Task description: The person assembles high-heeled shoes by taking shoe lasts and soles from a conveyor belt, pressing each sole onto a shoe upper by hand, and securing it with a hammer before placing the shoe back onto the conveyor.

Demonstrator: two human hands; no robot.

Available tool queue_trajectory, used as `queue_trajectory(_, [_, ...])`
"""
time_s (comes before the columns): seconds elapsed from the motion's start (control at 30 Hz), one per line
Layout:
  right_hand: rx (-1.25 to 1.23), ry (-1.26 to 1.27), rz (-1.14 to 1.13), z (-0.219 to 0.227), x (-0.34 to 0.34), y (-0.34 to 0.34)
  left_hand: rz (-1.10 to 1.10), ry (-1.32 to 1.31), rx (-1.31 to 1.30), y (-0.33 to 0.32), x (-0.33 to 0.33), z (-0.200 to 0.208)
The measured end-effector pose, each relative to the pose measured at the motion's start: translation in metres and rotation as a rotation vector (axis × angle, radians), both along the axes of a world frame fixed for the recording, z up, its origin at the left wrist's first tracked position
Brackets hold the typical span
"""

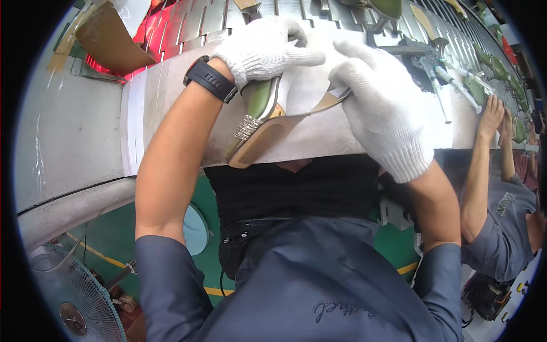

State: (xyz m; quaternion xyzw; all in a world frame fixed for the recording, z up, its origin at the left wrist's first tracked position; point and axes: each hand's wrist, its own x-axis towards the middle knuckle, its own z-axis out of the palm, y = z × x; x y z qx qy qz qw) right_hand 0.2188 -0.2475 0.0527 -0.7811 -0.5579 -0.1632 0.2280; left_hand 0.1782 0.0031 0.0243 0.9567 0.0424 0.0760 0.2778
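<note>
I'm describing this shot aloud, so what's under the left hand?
Under the left hand, part of a green shoe form shows below the white glove. The form's upper end can't be seen; the glove covers it.

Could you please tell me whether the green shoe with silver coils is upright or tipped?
The green shoe with silver coils is tipped: its flat tan sole faces the camera, not the grey tabletop.
</note>
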Motion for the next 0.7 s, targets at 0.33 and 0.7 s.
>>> queue_trajectory(0.33, [0.263, 0.501, 0.355, 0.02, -0.039, 0.022, -0.081, -0.306, -0.715, -0.01, -0.098, -0.012])
queue_trajectory(0.7, [0.174, 0.233, 0.511, 0.0, -0.076, 0.039, 0.047, -0.522, -0.689, -0.011, -0.141, -0.026])
